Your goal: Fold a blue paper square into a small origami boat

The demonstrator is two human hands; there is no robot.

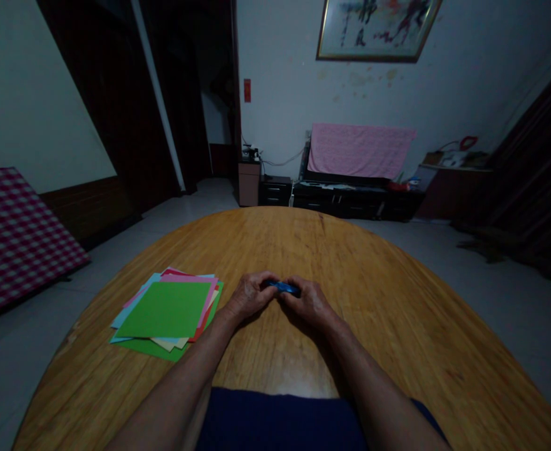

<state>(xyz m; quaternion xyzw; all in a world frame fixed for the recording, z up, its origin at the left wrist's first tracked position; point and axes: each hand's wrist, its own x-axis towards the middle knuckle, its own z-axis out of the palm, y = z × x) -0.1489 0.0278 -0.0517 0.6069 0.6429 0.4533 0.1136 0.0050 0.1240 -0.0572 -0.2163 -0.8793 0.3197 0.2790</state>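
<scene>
Both my hands meet near the middle of the round wooden table (275, 241). Between them is a small, narrow blue piece (283, 287) with lighter streaks; its exact kind is hard to make out. My left hand (251, 293) is closed, with thumb and fingers pinching the left end of the piece. The right end is gripped by my right hand (309, 299), its thumb on the near side and fingers curled over. Fingers cover both ends of the piece. Left of my left forearm lies a loose stack of coloured paper sheets (167, 310), a green one on top.
Beyond the table stands a low dark cabinet (336, 199) with a pink cloth (360, 149) draped over something on it. A red-and-white checked cloth (19, 235) is at the far left. A framed picture (379, 28) hangs on the wall.
</scene>
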